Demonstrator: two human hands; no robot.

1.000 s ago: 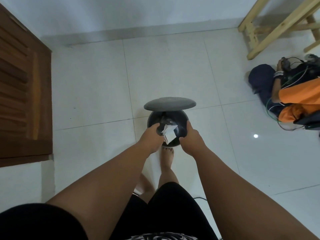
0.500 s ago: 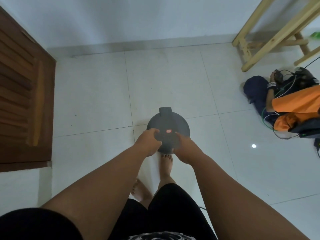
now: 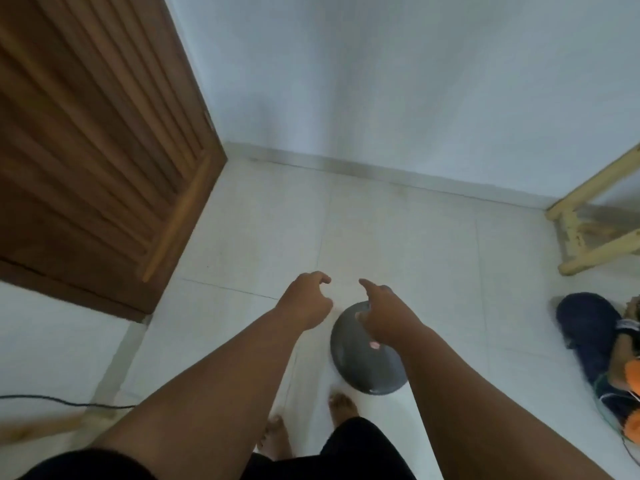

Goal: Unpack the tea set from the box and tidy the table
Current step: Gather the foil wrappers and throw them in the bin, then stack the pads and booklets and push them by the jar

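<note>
A round dark grey bin with its lid down stands on the white tiled floor in front of my bare feet. A small pink mark shows on the lid. My left hand hovers above the floor just left of the bin, empty, fingers loosely curled and apart. My right hand is raised over the bin's far edge, empty, index finger pointing forward. No tea set, box or table is in view.
A brown wooden door fills the left. A pale wooden frame leg stands at the right by the wall. A seated person in dark trousers and orange is at the right edge. A black cable crosses the floor at lower left.
The bin's lid was up with white paper inside, then came down under both hands. Now both hands have lifted off the lid, and my view has tilted up and turned left.
</note>
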